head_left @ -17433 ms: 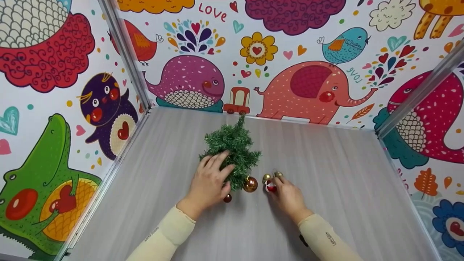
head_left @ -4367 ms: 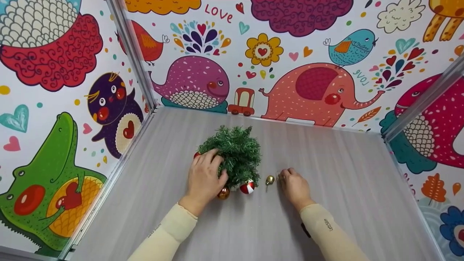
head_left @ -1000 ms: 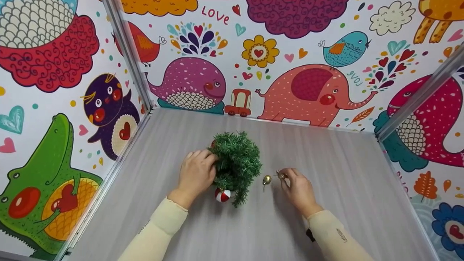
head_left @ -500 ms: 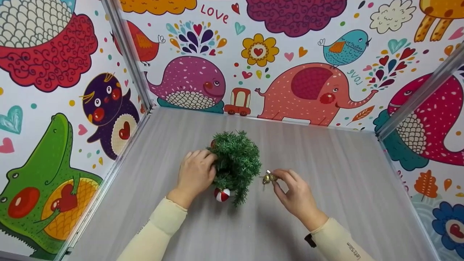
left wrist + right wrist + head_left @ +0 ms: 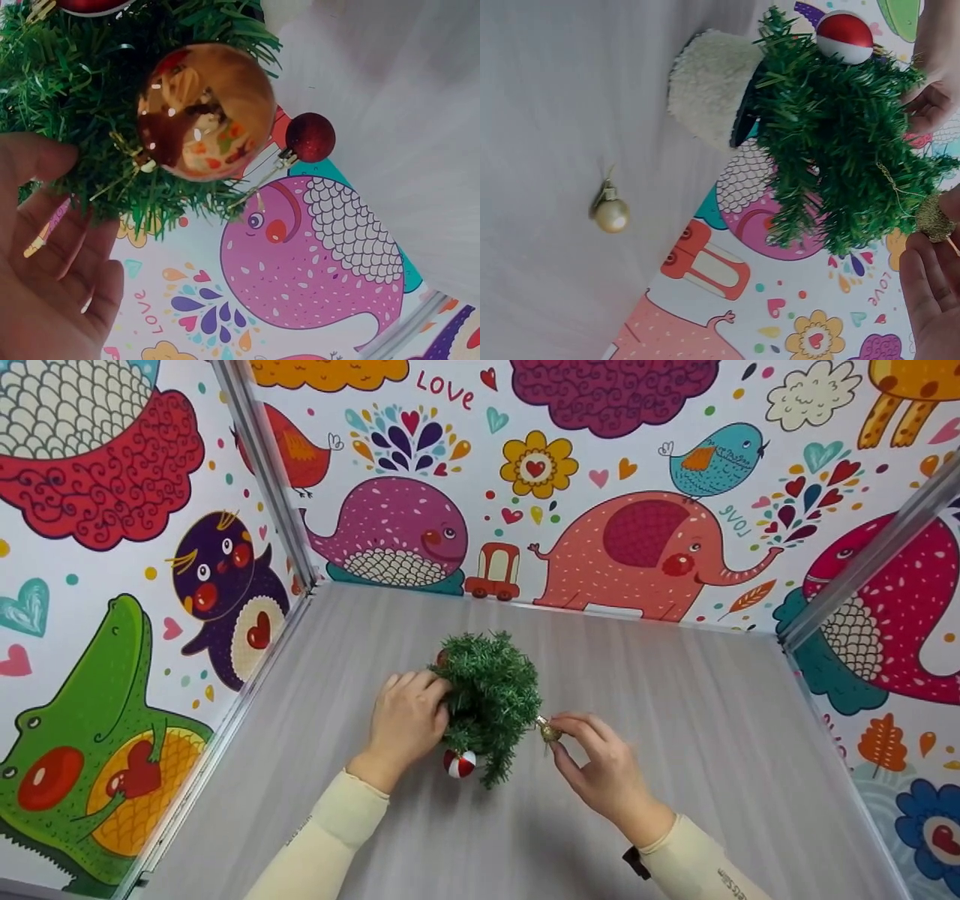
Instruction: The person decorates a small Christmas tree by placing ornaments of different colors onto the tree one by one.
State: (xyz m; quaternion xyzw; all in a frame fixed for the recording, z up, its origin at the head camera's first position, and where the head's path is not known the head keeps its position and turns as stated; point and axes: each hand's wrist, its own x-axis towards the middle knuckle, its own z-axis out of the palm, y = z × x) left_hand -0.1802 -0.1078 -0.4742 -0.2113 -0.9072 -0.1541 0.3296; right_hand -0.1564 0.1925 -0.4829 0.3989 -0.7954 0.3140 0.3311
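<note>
A small green artificial Christmas tree [image 5: 499, 679] with a white pot [image 5: 712, 86] stands mid-table. On its left side my left hand [image 5: 409, 712] holds the branches with curled fingers. My right hand [image 5: 615, 772] pinches a gold glitter bauble [image 5: 934, 217] between thumb and fingers, right at the tree's right side; its thin gold string [image 5: 889, 180] reaches across the needles. A red and white bauble [image 5: 460, 763] hangs at the near side. The left wrist view shows a shiny copper bauble [image 5: 210, 112] and a small red glitter bauble [image 5: 310, 137] on the branches.
A smooth gold bauble [image 5: 613, 214] lies on the grey table [image 5: 675, 682], apart from the pot. Printed cartoon walls [image 5: 615, 555] close off the back and both sides, with metal posts [image 5: 262, 472] at the corners.
Lately my right hand has carried the gold glitter bauble left to the tree. Since the oldest frame, the red and white bauble has moved from table to tree, and the tree has been turned.
</note>
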